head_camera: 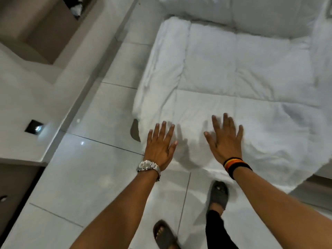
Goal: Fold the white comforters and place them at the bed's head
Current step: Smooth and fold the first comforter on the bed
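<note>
On the bed, the comforter runs lengthwise away; both hands hover above, fingers spread, empty.

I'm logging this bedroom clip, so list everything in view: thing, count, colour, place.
comforter: one, white, spread over the bed, near edge hanging to the floor
second bedding: white, bulky, top of view
floor tiles: white, glossy, left
wall socket: one, black, left
wristwatch: one, silver, left wrist
wristbands: black, yellow and red, right wrist
slippers: two, dark, on feet
left hand: open
right hand: open
</note>
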The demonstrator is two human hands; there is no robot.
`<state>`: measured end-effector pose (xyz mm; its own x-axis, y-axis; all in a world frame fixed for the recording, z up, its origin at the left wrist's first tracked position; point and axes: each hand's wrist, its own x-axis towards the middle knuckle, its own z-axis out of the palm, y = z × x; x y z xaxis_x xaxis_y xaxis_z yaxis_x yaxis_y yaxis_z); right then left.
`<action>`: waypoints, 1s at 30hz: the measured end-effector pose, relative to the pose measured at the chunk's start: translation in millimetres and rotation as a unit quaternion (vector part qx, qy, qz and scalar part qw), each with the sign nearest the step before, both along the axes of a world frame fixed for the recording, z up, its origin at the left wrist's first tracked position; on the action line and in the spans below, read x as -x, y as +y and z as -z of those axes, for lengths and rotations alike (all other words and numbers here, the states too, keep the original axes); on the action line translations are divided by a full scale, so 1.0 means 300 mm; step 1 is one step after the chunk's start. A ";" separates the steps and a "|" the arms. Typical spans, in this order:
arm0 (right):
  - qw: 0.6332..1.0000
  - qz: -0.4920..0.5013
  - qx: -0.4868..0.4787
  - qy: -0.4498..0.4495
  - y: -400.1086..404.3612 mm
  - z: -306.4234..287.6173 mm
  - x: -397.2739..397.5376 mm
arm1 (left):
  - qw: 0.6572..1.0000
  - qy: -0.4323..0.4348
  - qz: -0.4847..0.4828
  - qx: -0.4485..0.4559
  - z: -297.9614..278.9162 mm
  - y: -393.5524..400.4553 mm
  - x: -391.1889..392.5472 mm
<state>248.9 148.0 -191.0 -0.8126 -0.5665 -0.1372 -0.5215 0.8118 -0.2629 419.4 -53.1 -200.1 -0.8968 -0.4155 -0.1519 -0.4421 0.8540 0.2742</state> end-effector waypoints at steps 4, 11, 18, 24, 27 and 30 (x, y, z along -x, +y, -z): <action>0.999 -0.037 0.029 0.009 -0.253 -0.084 -0.025 | 0.996 0.058 -0.073 -0.009 -0.082 -0.181 0.004; 0.997 -0.037 0.060 0.026 -0.650 -0.024 0.177 | 0.981 0.100 -0.141 -0.082 -0.058 -0.490 0.303; 0.995 0.024 0.082 0.041 -0.886 0.048 0.444 | 0.969 0.117 -0.139 -0.165 0.024 -0.666 0.660; 0.999 0.030 0.012 0.018 -0.914 0.114 0.470 | 0.965 0.143 -0.127 -0.179 0.057 -0.767 0.604; 0.998 0.058 0.016 0.009 -0.972 0.085 0.474 | 0.973 0.136 -0.110 -0.152 0.061 -0.823 0.570; 0.994 0.103 0.029 0.010 -1.038 0.055 0.529 | 0.978 0.151 -0.070 -0.125 0.040 -0.880 0.616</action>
